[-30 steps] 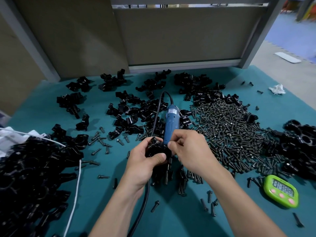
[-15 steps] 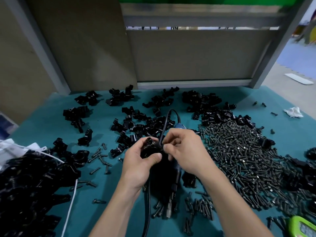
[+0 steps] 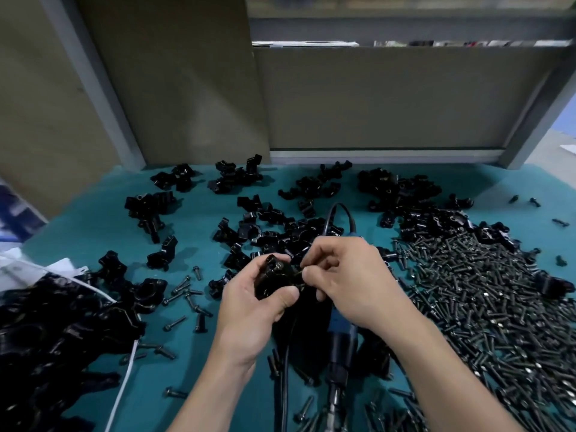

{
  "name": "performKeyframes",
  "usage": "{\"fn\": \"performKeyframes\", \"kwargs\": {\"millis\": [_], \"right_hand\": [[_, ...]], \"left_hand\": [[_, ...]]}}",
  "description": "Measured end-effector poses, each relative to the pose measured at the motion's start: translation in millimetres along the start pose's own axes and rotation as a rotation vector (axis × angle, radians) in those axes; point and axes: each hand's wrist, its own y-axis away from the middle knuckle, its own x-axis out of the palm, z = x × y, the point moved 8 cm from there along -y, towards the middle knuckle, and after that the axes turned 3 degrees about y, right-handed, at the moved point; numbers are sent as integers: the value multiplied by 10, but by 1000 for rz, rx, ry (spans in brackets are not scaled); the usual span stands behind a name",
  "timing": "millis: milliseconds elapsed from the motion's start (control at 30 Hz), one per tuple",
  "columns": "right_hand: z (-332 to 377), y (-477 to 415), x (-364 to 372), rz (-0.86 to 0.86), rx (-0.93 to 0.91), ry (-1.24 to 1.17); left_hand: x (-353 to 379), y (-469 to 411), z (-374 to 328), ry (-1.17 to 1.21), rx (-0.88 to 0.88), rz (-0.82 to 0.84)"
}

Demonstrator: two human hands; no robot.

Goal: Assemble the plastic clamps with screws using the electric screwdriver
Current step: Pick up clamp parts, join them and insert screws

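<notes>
Clamp (image 3: 274, 280) sits gripped in the left hand (image 3: 252, 310), frame centre, so the right hand (image 3: 352, 282) can seat its pinched screw (image 3: 298, 273).

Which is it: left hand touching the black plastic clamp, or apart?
Touching. Head view: the left hand wraps its thumb and curled fingers round the black plastic clamp, skin pressed against it, no gap visible.
</notes>
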Motion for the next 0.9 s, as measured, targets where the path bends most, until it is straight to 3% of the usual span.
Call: {"fn": "performKeyframes", "kwargs": {"millis": [300, 467, 667, 900], "right_hand": [[-27, -12, 93, -26, -3, 147], [34, 24, 5, -22, -43, 110], [54, 26, 0, 83, -19, 90], [52, 29, -87, -106, -41, -95]], "left_hand": [[13, 20, -64, -28, 65, 1], [-12, 4, -65, -28, 52, -25], [-23, 1, -74, 40, 32, -30], [-35, -3, -85, 94, 12, -29]]}}
